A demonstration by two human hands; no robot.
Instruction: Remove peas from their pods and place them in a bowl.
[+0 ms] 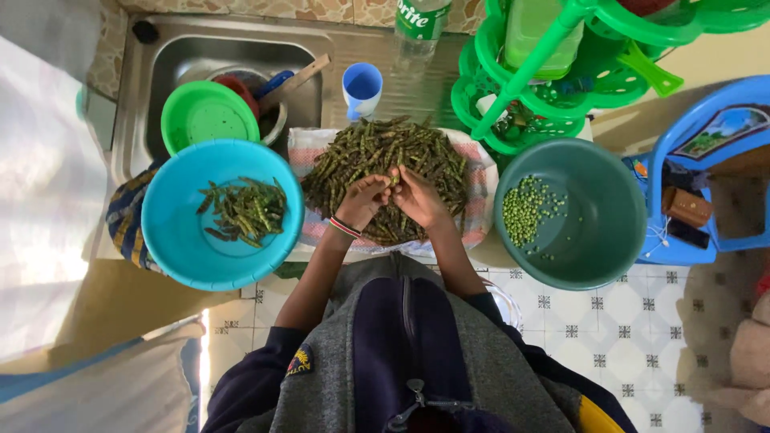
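My hands point(393, 196) meet over the heap of pea pods point(385, 156) on the surface. Left of it sits a basin point(172, 240) holding empty pods point(245, 210); right, a tub point(618, 216) holding shelled peas point(525, 210). Behind lies the sink point(192, 60).

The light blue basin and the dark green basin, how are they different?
The light blue basin holds emptied pods, while the dark green basin holds loose peas. The blue one sits on the person's left, the green one on their right, and the green one looks deeper. Both are round plastic basins flanking the pile of pods.
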